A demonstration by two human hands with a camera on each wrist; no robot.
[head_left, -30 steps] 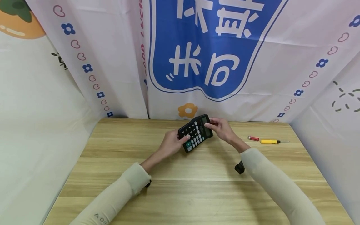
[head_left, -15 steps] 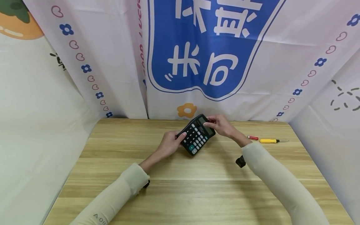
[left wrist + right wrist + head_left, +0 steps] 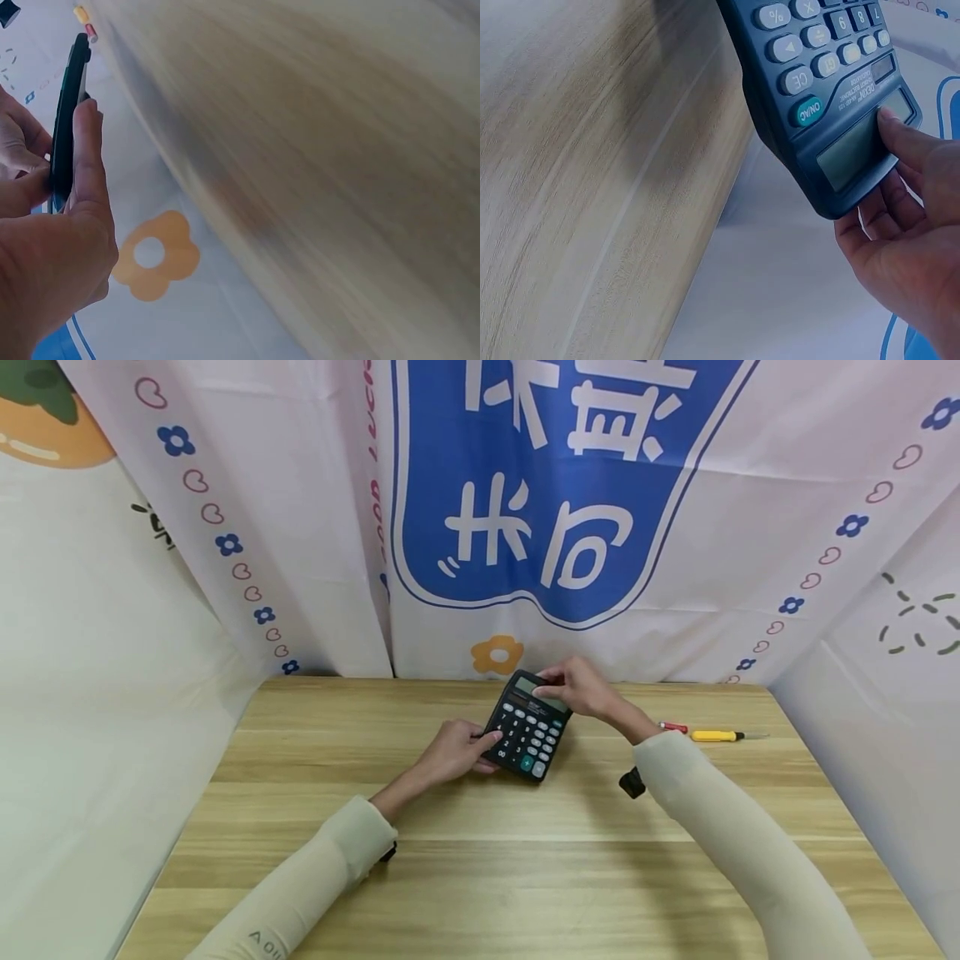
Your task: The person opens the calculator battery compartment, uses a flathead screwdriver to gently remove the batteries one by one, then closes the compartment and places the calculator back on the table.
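A black calculator (image 3: 525, 727) with white and green keys is held up over the far part of the table, its face toward the head camera. My left hand (image 3: 453, 750) grips its lower left edge, thumb on the keys and fingers behind. At the display end, my right hand (image 3: 581, 689) pinches the calculator, the thumb lying across the screen and fingers underneath. From the right wrist view, the calculator (image 3: 832, 97) shows its blank display and green ON/AC key. The left wrist view catches the calculator (image 3: 69, 124) edge-on, with fingers along its back.
A yellow-handled screwdriver (image 3: 716, 736) lies at the table's right rear, beside a small red cylindrical item (image 3: 673, 727). The wooden table (image 3: 480, 877) ends at a printed cloth backdrop (image 3: 337, 568). Black wrist-camera parts (image 3: 632, 783) hang below the right sleeve.
Both hands have turned the calculator, so its display end has swung left and its key end now points more toward the person. The left thumb sits on the keys near the edge.
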